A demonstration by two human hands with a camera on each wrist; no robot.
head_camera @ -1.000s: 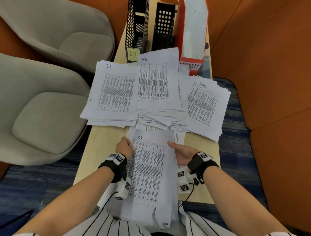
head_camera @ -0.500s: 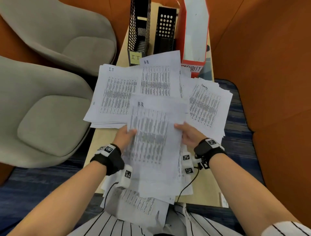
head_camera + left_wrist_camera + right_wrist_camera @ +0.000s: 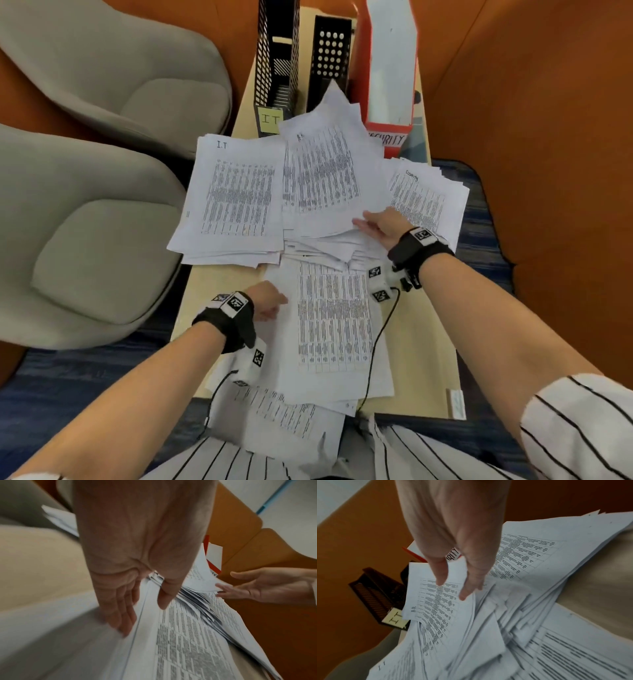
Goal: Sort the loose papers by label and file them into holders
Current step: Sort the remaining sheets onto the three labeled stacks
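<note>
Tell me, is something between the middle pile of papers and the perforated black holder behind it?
Nothing separate. The middle pile lies directly before the perforated black holder, and its top sheet's far corner rises against the holder's front. The right hand rests open at the pile's near edge.

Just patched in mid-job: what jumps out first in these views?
Three fanned paper piles cover the middle of the narrow table, the left pile's top sheet marked I.T. Behind them stand two black mesh holders and a red holder. The right hand reaches onto the middle pile; the left hand rests on the unsorted stack nearest the person.
</note>
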